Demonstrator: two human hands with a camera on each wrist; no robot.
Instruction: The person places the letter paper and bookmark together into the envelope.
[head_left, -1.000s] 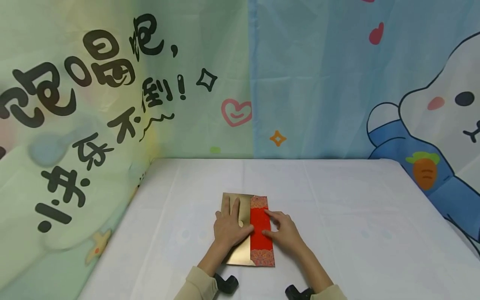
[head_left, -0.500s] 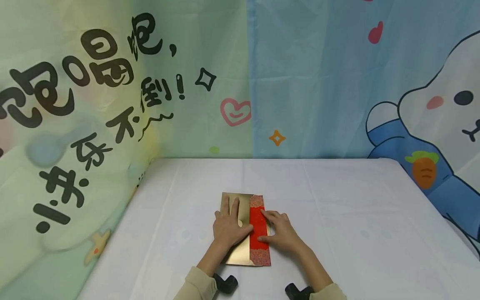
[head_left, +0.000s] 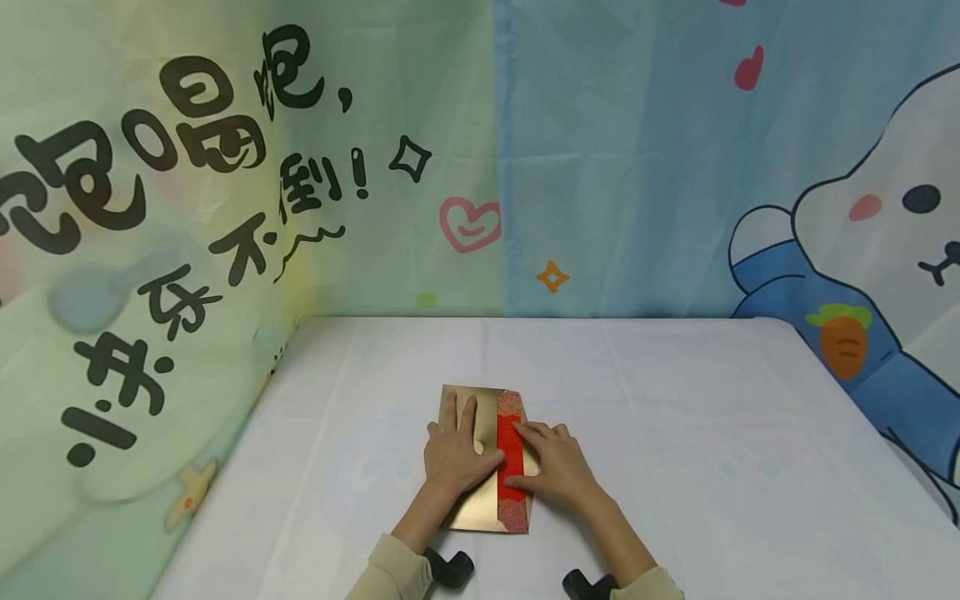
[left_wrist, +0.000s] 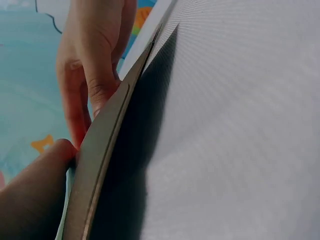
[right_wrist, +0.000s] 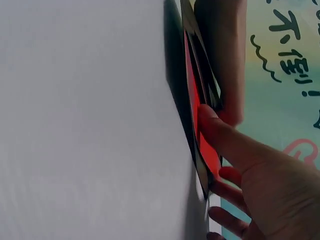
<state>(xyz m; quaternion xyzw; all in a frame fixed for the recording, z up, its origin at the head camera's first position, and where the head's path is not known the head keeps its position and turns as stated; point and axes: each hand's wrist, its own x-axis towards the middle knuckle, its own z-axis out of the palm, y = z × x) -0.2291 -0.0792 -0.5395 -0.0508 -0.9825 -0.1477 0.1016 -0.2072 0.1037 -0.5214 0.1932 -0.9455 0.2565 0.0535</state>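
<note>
On the white table lies a gold folded card (head_left: 482, 504), with a red patterned card (head_left: 513, 462) showing as a narrow strip along its right part. My left hand (head_left: 456, 454) rests spread on the gold surface, its thumb beside the red strip. At the strip's right edge, my right hand (head_left: 557, 462) holds the red card with curved fingers and thumb. The right wrist view has the thumb on the red card (right_wrist: 210, 155), which sits between the gold card's slightly parted layers. In the left wrist view, the gold card (left_wrist: 105, 140) appears edge-on, slightly raised above the cloth.
A white cloth covers the table (head_left: 675, 417). Behind it hangs a printed backdrop (head_left: 622, 167) with lettering and a rabbit. Two black wrist devices lie by the cuffs, the left device (head_left: 450, 570) and the right device (head_left: 588, 585).
My right hand has moved left with the red card's right edge. The visible red strip has narrowed, and gold now shows to its right. My left hand has stayed in place.
</note>
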